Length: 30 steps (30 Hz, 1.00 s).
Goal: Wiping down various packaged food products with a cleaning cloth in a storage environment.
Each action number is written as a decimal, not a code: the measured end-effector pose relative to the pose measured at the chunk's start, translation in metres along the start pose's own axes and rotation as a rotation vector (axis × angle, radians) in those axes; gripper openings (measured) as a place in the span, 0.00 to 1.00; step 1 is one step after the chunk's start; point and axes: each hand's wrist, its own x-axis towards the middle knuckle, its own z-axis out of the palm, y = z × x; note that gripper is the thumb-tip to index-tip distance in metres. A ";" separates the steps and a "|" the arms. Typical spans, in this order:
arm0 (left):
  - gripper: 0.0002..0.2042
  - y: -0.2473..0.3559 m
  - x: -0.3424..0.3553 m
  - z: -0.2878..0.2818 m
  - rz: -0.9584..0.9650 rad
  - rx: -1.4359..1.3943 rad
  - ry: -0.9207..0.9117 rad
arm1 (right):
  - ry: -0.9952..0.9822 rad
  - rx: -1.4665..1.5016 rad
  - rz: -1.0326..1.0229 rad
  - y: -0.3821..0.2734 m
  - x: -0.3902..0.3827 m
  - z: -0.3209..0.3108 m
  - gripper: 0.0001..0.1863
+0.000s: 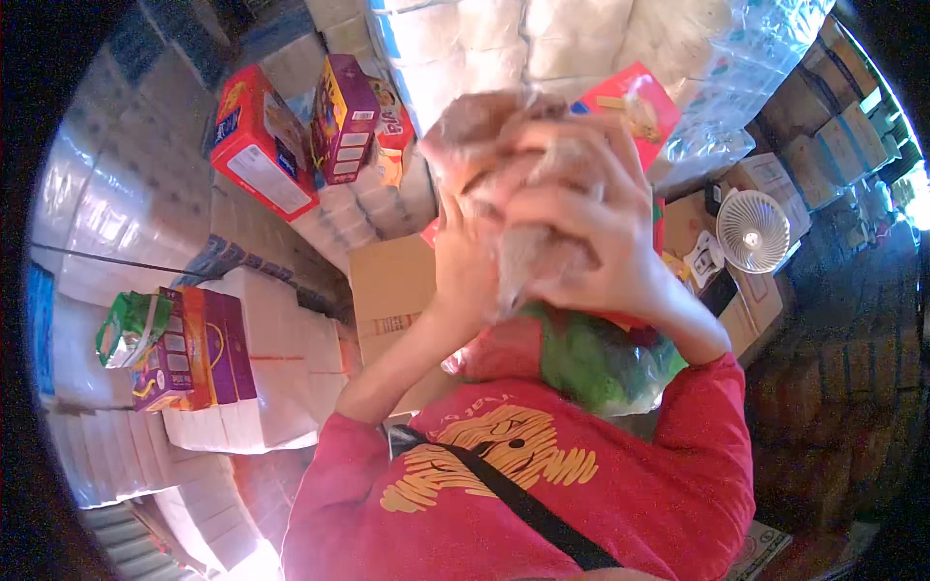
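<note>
Both hands are raised in front of my chest around a crumpled clear plastic bag (533, 254) with something brownish in it; motion blur hides what the contents are. My left hand (467, 254) grips the bag from its left side. From the right, the fingers of my right hand (605, 218) curl over the front of it. Just below them, near my shirt, is a shiny plastic package (601, 363), green on the right and reddish on the left. A red box (644, 107) shows partly behind my right hand.
An open cardboard box (389, 290) stands left of my hands. Red (262, 145) and purple (344, 121) boxes sit on wrapped stacks at the far left; more purple and orange boxes (208, 344) lie nearer. A white fan (751, 232) is on the right.
</note>
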 end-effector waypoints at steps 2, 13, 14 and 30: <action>0.37 -0.004 -0.003 -0.003 0.076 0.490 -0.145 | 0.007 0.207 0.250 0.018 -0.003 0.002 0.25; 0.49 0.008 -0.018 -0.002 -0.125 0.434 -0.149 | 0.279 0.129 0.542 0.124 -0.034 -0.008 0.22; 0.48 0.008 -0.018 0.002 -0.122 0.423 -0.161 | 0.221 0.072 0.559 0.102 -0.035 -0.003 0.23; 0.44 0.011 -0.019 0.000 -0.053 0.389 -0.208 | 0.430 -0.209 0.418 0.151 -0.055 -0.027 0.18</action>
